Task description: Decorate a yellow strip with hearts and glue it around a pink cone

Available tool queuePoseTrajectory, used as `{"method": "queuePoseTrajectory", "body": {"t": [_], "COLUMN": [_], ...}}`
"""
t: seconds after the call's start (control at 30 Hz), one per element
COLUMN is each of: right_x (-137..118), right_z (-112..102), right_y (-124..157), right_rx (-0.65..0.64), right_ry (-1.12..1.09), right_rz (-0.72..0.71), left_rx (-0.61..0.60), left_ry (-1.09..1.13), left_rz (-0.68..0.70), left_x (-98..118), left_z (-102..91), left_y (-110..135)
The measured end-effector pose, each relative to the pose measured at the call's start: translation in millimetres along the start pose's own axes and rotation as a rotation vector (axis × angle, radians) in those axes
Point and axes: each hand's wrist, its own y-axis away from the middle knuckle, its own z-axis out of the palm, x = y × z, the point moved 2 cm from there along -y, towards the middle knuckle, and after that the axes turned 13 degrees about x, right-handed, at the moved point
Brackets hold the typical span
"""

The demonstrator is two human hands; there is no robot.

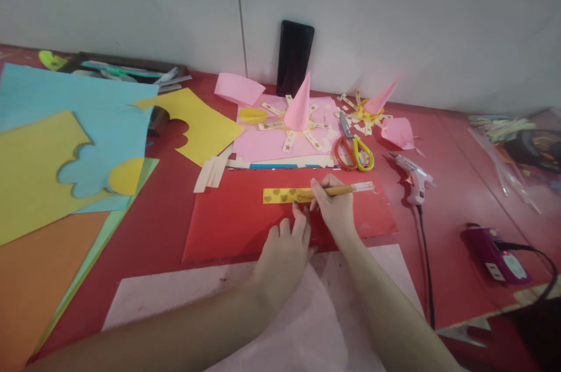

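Observation:
A narrow yellow paper strip (pixel 268 196) with a row of brownish-gold hearts lies on a red board (pixel 228 220). My right hand (pixel 336 208) grips a gold-coloured pen (pixel 339 190) with a clear end, its tip side down over the right part of the strip. Below the strip, my left hand (pixel 284 246) rests on the board with fingers extended, the foremost fingertip at the strip's lower edge. Just beyond the board, a pink paper cone (pixel 299 106) stands amid strips marked with stars. Red-and-yellow-handled scissors (pixel 348 141) lie to its right.
A glue gun (pixel 412 178) with a black cord lies right of the board, near a purple power adapter (pixel 495 255). Blue paper (pixel 123 97), yellow paper (pixel 35 173) and orange paper (pixel 56 267) cover the left. A black phone (pixel 295 56) leans on the wall. Another pink cone (pixel 381 97) stands behind.

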Motion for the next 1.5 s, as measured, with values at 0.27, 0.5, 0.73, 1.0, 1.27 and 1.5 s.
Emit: {"method": "queuePoseTrajectory", "body": {"t": [0.27, 0.5, 0.73, 1.0, 1.27, 1.5], "right_x": [-0.1, 0.0, -1.0, 0.9, -0.3, -0.3], "right_z": [0.9, 0.6, 0.7, 0.4, 1.1, 1.7], "right_y": [1.0, 0.6, -0.7, -0.4, 0.1, -1.5], "right_rx": [-0.021, -0.006, 0.019, -0.009, -0.007, 0.017], "right_ry": [0.02, 0.036, 0.05, -0.006, 0.031, 0.068], "right_rz": [-0.002, -0.002, 0.002, 0.008, 0.005, 0.005], "left_rx": [-0.002, -0.015, -0.019, -0.024, -0.022, -0.021], "left_ry": [0.006, 0.007, 0.053, 0.066, 0.075, 0.06], "left_rz": [-0.002, -0.001, -0.02, -0.024, -0.03, -0.029], "left_x": [-0.8, -0.7, -1.1, -0.9, -1.5, -0.2], "left_z": [0.0, -0.3, 1.1, 0.7, -0.8, -0.1], "left_y": [0.2, -0.8, 0.7, 0.2, -1.2, -0.9]}}
